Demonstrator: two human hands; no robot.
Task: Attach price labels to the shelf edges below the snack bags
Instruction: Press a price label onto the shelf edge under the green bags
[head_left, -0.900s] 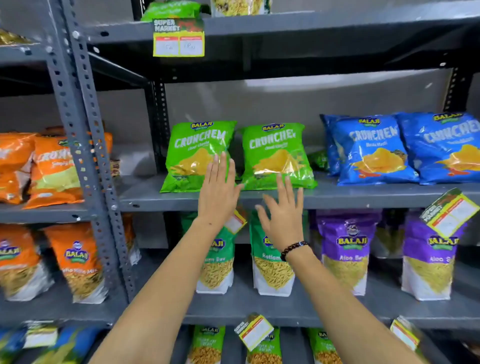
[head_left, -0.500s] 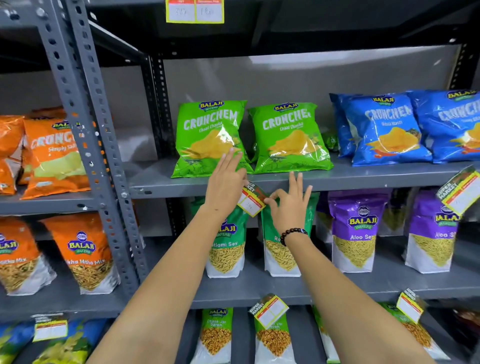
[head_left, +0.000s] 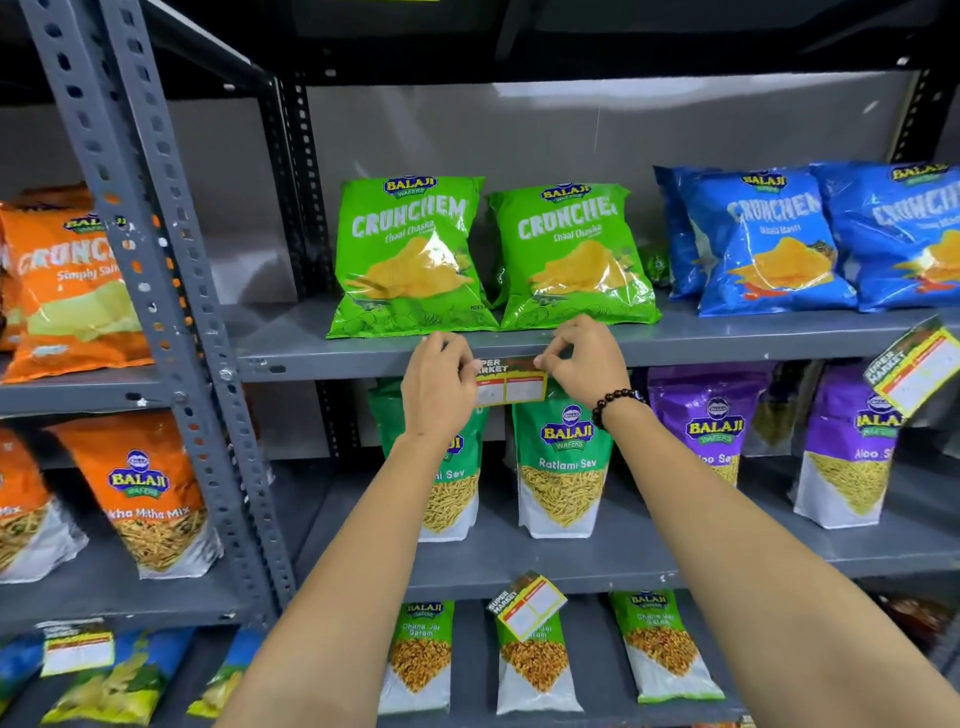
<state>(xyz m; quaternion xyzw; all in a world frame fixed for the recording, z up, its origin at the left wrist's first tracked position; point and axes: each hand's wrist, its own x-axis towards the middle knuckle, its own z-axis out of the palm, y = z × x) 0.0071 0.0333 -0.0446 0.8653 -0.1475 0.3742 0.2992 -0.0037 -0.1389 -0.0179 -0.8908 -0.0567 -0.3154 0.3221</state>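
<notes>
A yellow and red price label lies level against the grey shelf edge, just below two green Crunchem bags. My left hand pinches the label's left end. My right hand, with a bead bracelet on the wrist, pinches its right end. Both hands press at the front lip of the shelf, and their fingers hide the label's corners.
Blue Crunchem bags stand at the right, orange bags at the left past a grey upright post. Other labels hang tilted at the right edge and on the lower shelf. Green sev packs sit below.
The label was tilted between my hands; now it is level on the shelf edge with both hands holding its ends. My view has dropped and moved closer to the shelf.
</notes>
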